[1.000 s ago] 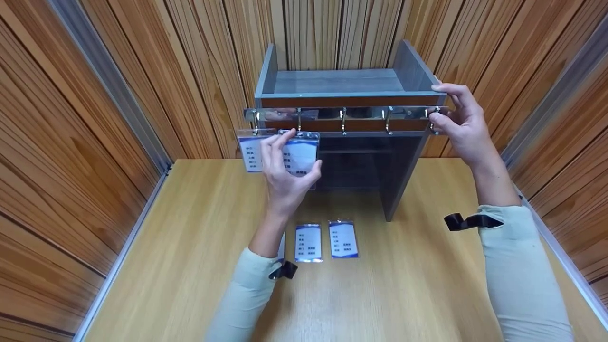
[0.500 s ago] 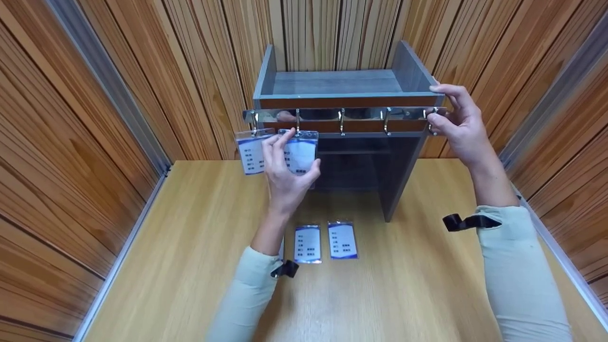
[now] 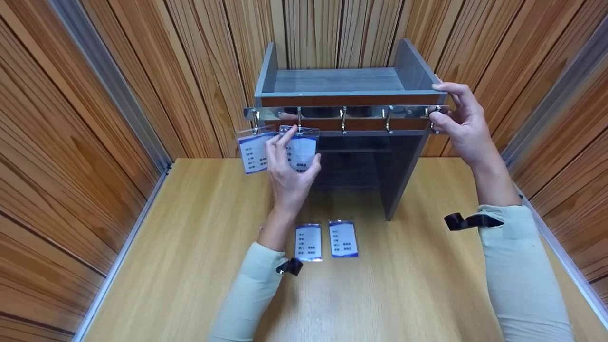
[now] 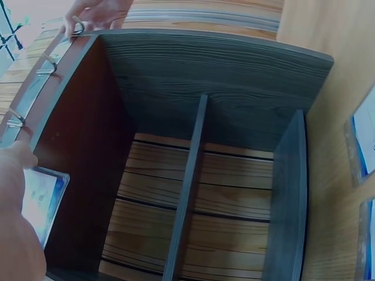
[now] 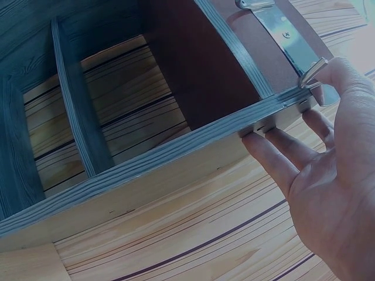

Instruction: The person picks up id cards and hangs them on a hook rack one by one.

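My left hand [image 3: 287,183] holds a clear-sleeved ID badge [image 3: 308,145] by its edges, its top at the second hook [image 3: 299,116] of the metal hook rail [image 3: 365,113]. Whether the hook passes through the badge's slot is hidden by the fingers. Beside it, another ID badge [image 3: 252,151] hangs slightly tilted from the leftmost hook. My right hand [image 3: 468,121] grips the right end of the grey shelf unit [image 3: 403,175]. In the right wrist view, its thumb lies by the end hook [image 5: 313,73] and its fingers [image 5: 272,158] touch the side panel's outer face.
Two more badges [image 3: 308,243] [image 3: 343,239] lie flat on the wooden table [image 3: 403,285], in front of the shelf unit. Wood-panelled walls [image 3: 95,118] enclose the table at the back and both sides. Further hooks [image 3: 344,119] run along the rail.
My left hand has risen slightly with its badge, whose top edge now sits higher against the second hook. The badge on the leftmost hook has tilted. My right hand keeps its grip.
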{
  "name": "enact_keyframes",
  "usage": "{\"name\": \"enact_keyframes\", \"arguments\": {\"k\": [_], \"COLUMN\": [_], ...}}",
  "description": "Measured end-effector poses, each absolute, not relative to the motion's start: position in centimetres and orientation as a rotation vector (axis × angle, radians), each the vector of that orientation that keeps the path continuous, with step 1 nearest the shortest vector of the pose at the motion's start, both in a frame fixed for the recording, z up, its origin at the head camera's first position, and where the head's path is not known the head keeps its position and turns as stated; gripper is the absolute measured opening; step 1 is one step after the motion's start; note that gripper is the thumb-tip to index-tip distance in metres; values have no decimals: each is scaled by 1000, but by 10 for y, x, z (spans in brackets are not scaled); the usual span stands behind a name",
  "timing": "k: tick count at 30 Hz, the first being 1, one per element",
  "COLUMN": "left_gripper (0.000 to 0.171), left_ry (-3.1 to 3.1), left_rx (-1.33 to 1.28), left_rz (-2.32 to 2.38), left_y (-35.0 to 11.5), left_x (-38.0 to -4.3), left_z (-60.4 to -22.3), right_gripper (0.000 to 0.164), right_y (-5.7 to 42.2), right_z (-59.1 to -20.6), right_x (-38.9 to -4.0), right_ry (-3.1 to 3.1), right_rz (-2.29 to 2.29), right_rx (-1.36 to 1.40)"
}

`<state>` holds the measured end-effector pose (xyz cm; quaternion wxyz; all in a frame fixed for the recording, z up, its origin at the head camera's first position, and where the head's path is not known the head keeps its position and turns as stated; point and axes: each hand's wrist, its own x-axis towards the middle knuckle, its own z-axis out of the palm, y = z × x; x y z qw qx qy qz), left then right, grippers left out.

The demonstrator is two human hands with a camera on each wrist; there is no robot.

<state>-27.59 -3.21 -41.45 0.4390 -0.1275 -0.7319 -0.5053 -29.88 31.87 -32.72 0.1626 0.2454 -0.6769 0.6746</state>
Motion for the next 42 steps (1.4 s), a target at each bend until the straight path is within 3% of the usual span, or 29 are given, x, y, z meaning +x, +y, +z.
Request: {"name": "enact_keyframes", "arguments": {"k": [23,42], "left_gripper": [71,83], "left_ry": [-1832,-1861], "left_rx": [-316,-351], "left_rz": [-1265,-1275], "left_y": [-31,-43], "left_x": [-275,-264], "left_z": [-421,-438], "right_gripper": [46,47], "right_y": [318,318], "right_z": [-326,-329], "right_x": [-300,-301], "right_ry": [-1906,-1934], "right_rz": [1949,1931], "right_rx": [725,680]}}
